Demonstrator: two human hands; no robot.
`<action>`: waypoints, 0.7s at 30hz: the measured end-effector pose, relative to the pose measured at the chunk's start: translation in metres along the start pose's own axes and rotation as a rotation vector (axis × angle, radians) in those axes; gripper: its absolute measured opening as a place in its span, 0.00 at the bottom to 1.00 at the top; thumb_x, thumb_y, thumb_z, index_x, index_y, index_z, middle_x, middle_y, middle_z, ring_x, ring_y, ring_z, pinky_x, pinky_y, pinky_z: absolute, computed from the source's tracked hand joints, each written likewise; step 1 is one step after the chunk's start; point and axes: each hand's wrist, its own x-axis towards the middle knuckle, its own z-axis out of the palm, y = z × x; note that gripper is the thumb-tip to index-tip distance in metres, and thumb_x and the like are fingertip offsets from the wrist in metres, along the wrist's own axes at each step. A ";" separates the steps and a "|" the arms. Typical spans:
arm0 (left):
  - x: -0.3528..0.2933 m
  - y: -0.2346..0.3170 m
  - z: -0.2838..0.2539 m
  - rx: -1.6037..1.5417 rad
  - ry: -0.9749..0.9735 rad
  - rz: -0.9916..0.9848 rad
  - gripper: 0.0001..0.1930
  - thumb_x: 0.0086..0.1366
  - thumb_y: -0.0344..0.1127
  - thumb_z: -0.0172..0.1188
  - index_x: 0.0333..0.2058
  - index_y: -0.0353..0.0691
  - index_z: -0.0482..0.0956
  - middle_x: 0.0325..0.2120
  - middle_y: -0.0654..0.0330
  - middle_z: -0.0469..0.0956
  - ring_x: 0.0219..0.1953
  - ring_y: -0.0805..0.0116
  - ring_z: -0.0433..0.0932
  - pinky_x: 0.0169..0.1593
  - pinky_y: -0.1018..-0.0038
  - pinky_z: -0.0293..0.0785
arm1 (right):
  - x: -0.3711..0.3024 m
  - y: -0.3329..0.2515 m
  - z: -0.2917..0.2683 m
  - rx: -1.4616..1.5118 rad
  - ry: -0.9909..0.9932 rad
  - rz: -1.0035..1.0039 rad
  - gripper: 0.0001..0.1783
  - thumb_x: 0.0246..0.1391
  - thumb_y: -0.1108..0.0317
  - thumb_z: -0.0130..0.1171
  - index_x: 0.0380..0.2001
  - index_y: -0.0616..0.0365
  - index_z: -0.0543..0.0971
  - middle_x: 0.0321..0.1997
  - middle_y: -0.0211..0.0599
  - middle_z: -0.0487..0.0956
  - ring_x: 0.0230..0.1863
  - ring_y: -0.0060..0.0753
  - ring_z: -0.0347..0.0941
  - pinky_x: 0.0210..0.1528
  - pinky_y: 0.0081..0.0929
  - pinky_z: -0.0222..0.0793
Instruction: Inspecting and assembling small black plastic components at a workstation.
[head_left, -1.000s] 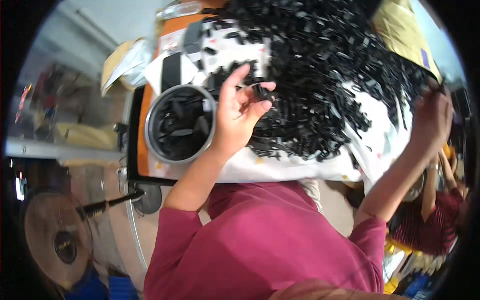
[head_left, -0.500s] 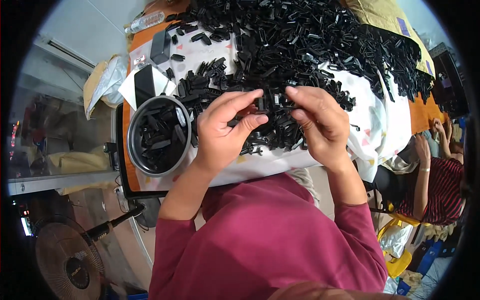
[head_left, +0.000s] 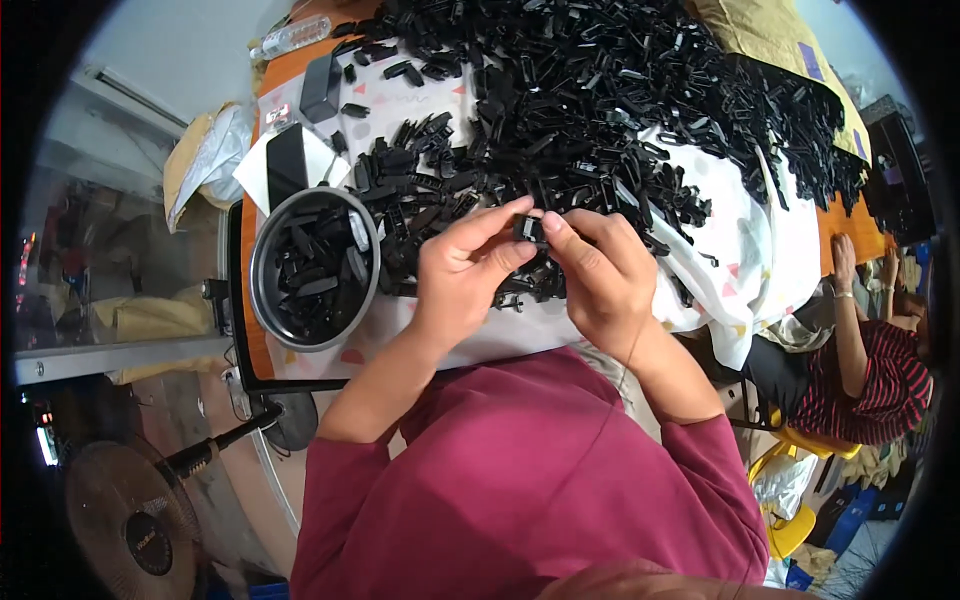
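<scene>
A small black plastic part (head_left: 529,230) is pinched between both hands, just above the near side of the table. My left hand (head_left: 462,262) grips it from the left with thumb and forefinger. On its other side my right hand (head_left: 607,265) has thumb and fingertips pressed to it. Its exact kind is too small to make out. Behind and around the hands spreads a large pile of similar black plastic parts (head_left: 590,90). To the left of my left hand stands a round grey metal bowl (head_left: 262,300) holding several black pieces.
A dark phone (head_left: 287,165) lies on white paper beside the bowl, with a dark grey box (head_left: 321,88) and a clear bottle (head_left: 292,40) beyond. A yellowish sack (head_left: 770,45) lies at the back right. Right, a person in a striped shirt (head_left: 880,375) sits; a fan (head_left: 140,520) stands lower left.
My right hand has moved left and closed in, and both hands now meet at the black part. The co-worker's arm at the right has shifted.
</scene>
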 end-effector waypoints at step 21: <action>0.050 0.003 -0.084 -0.281 0.579 -0.131 0.08 0.57 0.34 0.52 0.31 0.36 0.69 0.25 0.61 0.70 0.29 0.68 0.73 0.33 0.73 0.70 | 0.034 0.111 0.043 -0.640 -0.569 0.030 0.11 0.39 0.69 0.58 0.31 0.54 0.78 0.42 0.31 0.71 0.41 0.35 0.66 0.38 0.27 0.68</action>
